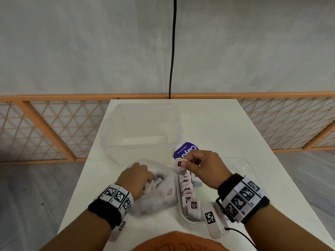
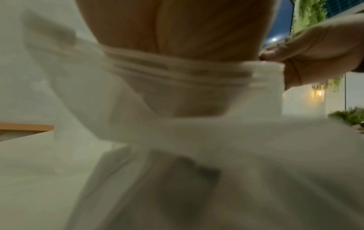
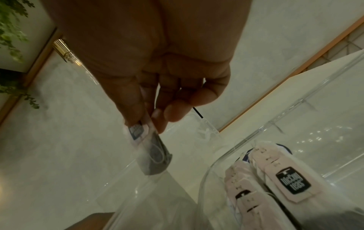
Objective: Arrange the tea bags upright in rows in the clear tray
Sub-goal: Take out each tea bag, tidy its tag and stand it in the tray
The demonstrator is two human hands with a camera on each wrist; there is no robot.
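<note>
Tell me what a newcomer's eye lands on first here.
First, the right hand pinching a tea bag above the clear tray, where a row of tagged tea bags already stands along its left side. Next, the left hand gripping a thin white plastic bag beside the tray, with a large empty clear tub behind.

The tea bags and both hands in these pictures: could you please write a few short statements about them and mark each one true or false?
1. The right hand pinches a tea bag. True.
2. A row of tea bags already stands in the clear tray. True.
3. The left hand lies flat and open on the table. False: its grip is on the thin plastic bag.
4. The large clear container holds tea bags. False: none show in it.
5. The held tea bag rests in the tray. False: it hangs in the air, outside the tray's rim.
</note>
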